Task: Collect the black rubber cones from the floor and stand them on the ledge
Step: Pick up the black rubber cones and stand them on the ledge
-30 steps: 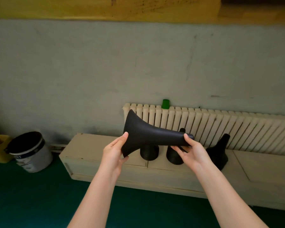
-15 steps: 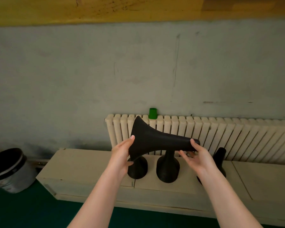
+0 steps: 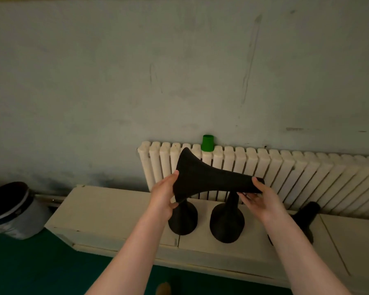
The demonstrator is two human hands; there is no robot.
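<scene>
I hold a black rubber cone (image 3: 209, 177) sideways in the air above the cream ledge (image 3: 107, 211). Its wide base points left and its narrow tip points right. My left hand (image 3: 163, 196) grips the rim of the base. My right hand (image 3: 257, 199) pinches the narrow end. Below the held cone, two black cones stand upright on the ledge, one (image 3: 184, 220) left and one (image 3: 227, 222) beside it. A third black cone (image 3: 307, 213) shows at the right, partly hidden behind my right forearm.
A cream ribbed radiator (image 3: 285, 173) runs along the wall behind the ledge, with a green cup (image 3: 207, 143) on top. A white bucket with a dark top (image 3: 11, 211) stands on the green floor (image 3: 30, 265) at the left.
The view has drawn closer to the ledge and shifted; the ledge and standing cones look larger. The cone stays sideways between both hands, a little lower over the standing cones.
</scene>
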